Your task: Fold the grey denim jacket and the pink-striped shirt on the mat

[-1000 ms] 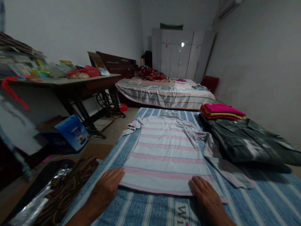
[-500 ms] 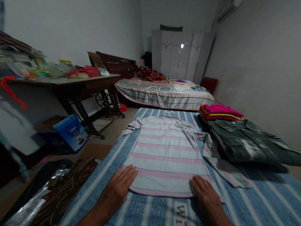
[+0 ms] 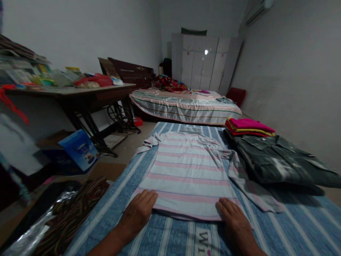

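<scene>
A long-sleeved shirt point(image 3: 190, 170) with pale and pink stripes lies spread out, its hem toward me and its right sleeve stretched to the side. At the left hem corner, my left hand point(image 3: 141, 209) has its fingers curled over the fabric, and the hem beside it is slightly raised. My right hand point(image 3: 236, 218) rests on the right end of the hem with its fingers extended and close together. The thumb of that hand is hidden. Under the shirt is a blue-and-white striped bedsheet point(image 3: 165, 236).
Right of the shirt lie a folded dark green jacket point(image 3: 290, 160) and a stack of folded magenta, yellow and red clothes point(image 3: 249, 126). A cluttered sewing table point(image 3: 101, 90) stands at left, with a blue box point(image 3: 80, 151) below. Another bed point(image 3: 186, 106) is behind.
My left hand has curled its fingers on the hem corner, where it lay flat before. The hem's left part has lifted a little. My right hand has hardly moved.
</scene>
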`<state>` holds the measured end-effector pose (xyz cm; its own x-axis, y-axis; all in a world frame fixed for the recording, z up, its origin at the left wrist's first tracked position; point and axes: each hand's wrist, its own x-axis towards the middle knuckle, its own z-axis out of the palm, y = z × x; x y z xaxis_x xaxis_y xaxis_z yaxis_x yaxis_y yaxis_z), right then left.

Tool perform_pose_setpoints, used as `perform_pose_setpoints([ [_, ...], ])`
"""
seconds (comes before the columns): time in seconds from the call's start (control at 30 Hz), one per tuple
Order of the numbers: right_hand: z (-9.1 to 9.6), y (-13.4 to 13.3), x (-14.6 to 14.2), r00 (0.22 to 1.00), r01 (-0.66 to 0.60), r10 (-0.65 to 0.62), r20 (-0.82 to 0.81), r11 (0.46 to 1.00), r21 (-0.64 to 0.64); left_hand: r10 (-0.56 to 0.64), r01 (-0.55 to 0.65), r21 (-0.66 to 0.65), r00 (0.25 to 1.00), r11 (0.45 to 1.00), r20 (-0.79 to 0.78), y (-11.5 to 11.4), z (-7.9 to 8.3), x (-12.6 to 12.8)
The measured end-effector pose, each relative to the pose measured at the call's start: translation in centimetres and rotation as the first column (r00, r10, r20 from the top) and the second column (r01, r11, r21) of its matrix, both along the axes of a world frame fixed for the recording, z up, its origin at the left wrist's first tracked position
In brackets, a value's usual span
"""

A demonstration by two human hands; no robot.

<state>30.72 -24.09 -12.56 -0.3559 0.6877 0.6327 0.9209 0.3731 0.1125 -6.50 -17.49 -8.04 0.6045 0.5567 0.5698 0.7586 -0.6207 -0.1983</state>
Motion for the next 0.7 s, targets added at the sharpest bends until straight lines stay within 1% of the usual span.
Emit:
perform_pose_setpoints([
  [0.1,0.2,0.1,0.3,1.0,-0.01,0.01,-0.012,1.0,0.03,0.02,-0.02,0.01,1.0,1.0,-0.022,0.6,1.0,-0.3],
  [0.23,0.6,0.6,1.2,0.997,-0.075,0.073,0.036,0.995,0.064,-0.044,0.046,0.031,0.998,0.998,-0.048,1.4,2.5,-0.9],
  [0.33,1.7,0.5,1.5,0.994,-0.096,0.093,0.054,0.994,0.042,-0.094,0.095,0.01,0.994,0.995,-0.047,1.5,3.7,-1.4],
  [0.43,2.8,-0.1,1.2,0.995,-0.088,0.086,0.046,0.996,0.028,-0.133,0.133,0.001,0.989,0.991,-0.066,0.9,4.6,-2.0],
  [0.53,2.8,-0.6,0.7,0.996,-0.092,0.091,0.016,0.995,0.036,-0.147,0.148,0.004,0.983,0.989,-0.113,0.0,4.7,-2.7],
  [0.63,2.2,-0.6,0.2,0.995,-0.103,0.103,-0.003,0.994,0.038,-0.129,0.128,-0.015,0.982,0.992,-0.139,-0.6,4.2,-3.1],
  [0.7,2.1,-0.6,0.1,0.994,-0.104,0.105,-0.017,0.993,0.047,-0.123,0.123,-0.01,0.982,0.992,-0.144,-0.9,3.8,-3.2],
])
